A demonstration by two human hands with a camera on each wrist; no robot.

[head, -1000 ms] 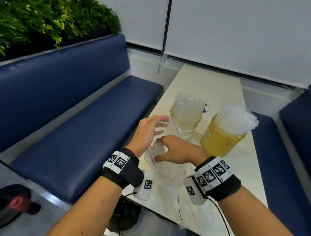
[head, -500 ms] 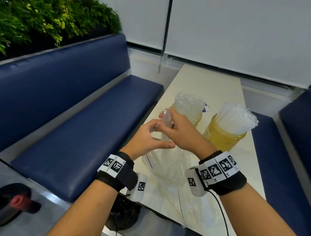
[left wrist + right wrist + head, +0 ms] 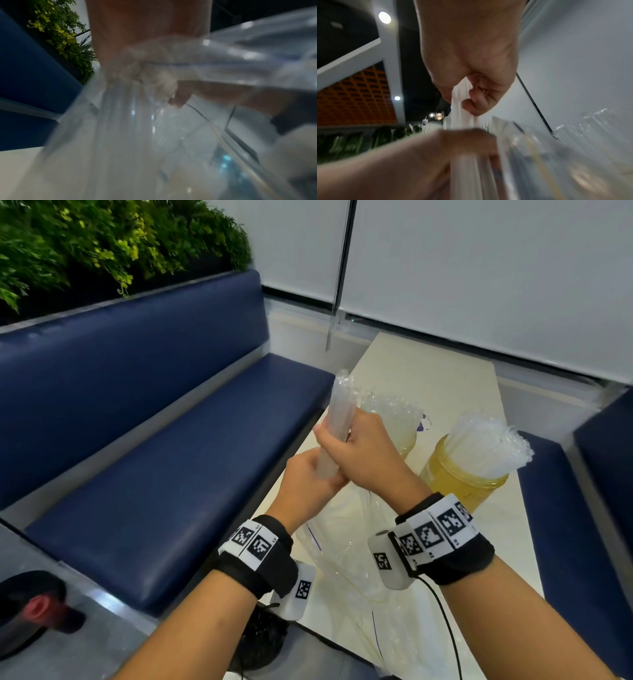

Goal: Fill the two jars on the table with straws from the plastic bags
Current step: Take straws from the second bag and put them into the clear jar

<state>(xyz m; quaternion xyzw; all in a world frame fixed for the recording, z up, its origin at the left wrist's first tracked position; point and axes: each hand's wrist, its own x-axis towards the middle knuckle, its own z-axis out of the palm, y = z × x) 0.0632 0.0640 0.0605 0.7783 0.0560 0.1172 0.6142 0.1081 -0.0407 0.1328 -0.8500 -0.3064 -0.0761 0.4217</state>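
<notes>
Above the near table (image 3: 479, 392) edge, both hands meet on one bundle of straws (image 3: 339, 419). Right hand (image 3: 363, 460) wrapped around the bundle mid-length, fingers curled tight; right wrist view shows the straws (image 3: 462, 108) passing down through the fist (image 3: 471, 60). Left hand (image 3: 308, 484) just below it, touching it, fingers curled around the bundle's lower part together with the neck of a clear bag (image 3: 342, 542). Bundle tilted, top end up and slightly away, rising past the right hand.

Bag hangs from the left hand down to the table, crumpled, a blue seal line showing on it. Left wrist view is mostly bag film (image 3: 154, 135), blurred; left hand (image 3: 145, 27) at top, gathered film below it.

Two jars stand on the table beyond the hands. Left jar (image 3: 404, 436) partly hidden behind the right hand, clear straws sticking out of its top. Right jar (image 3: 462, 477), amber, just beside it, packed with straws fanning out above the rim.

Blue bench (image 3: 154, 457) along the table's left side, plants (image 3: 102, 244) behind its backrest.
</notes>
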